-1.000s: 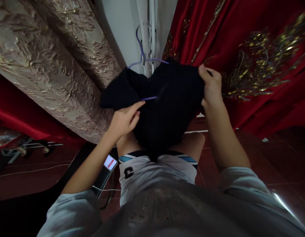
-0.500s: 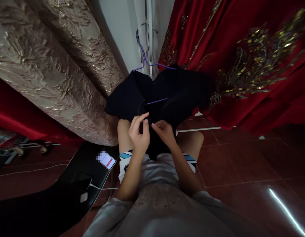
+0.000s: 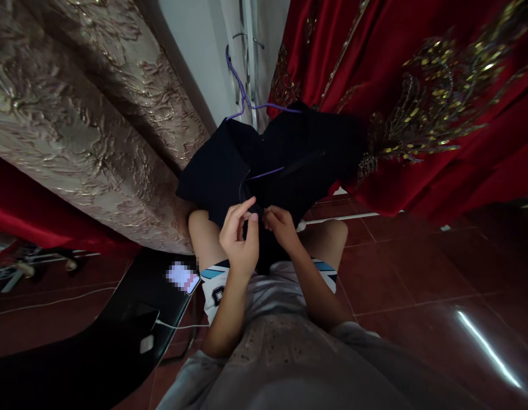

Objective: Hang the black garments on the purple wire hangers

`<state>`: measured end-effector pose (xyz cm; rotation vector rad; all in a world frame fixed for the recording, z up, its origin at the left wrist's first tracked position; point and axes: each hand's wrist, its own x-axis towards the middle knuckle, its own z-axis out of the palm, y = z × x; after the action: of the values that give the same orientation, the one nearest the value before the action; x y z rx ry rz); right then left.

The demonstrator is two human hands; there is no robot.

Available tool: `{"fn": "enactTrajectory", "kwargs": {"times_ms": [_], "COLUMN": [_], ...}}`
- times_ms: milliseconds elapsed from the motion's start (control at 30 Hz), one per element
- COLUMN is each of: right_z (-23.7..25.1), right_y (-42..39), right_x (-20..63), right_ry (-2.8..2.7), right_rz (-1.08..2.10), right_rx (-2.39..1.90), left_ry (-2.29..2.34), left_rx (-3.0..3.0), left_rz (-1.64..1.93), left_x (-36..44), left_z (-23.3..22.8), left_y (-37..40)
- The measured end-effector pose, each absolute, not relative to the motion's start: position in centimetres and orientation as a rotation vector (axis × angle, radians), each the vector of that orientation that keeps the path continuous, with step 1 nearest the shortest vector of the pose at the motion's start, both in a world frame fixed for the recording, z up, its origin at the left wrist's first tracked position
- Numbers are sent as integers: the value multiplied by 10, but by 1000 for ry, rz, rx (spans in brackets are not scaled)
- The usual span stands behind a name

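Red drape is seen at R & embossed drape at L. Between them, dark garment is spread on a hanger, its lower part hung between the knees. Prob. light, soft & limp, not fragile, poss. a bit slippery; best held by front edge or shoulder, w/ hanger steadied. Purple hanger is passed under the shoulders, lower bar seen thru the opening; prob. thin & light. L hand is held at the front edge, thumb & index a narrow gap apart; whether cloth is gripped can't be told. R hand is set just beside, fingertips pinched on the edge. Hard to make out: fabric folds (too dark), any fastener at the fingertips, what the hook is hung on. Garment's lower end is hidden by the forearms.
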<state>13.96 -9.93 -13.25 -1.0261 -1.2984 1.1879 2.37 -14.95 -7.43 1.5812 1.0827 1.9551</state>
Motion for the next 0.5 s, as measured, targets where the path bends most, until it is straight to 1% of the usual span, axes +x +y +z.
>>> {"fn": "enactTrajectory", "kwargs": {"times_ms": [67, 167, 300, 400, 500], "right_z": [-137, -145, -150, -145, -120], "right_y": [-99, -100, -101, -100, -92], "right_x": [135, 131, 132, 134, 136], "right_ry": [-1298, -1346, -1424, -1463, -1512], "right_rz": [1173, 1227, 1282, 1290, 1313], "right_rx": [-1040, -1103, -1132, -1145, -1132], "left_ry": [1097, 1216, 1373, 1339, 1359], "left_rx": [1515, 1377, 1307, 1379, 1419], "left_rz": [1965, 1956, 1737, 1668, 1707], "left_x": [24, 23, 24, 26, 25], "left_z": [-90, -132, -182, -189, -182], "left_y": [-143, -128, -118, -119, -120]}}
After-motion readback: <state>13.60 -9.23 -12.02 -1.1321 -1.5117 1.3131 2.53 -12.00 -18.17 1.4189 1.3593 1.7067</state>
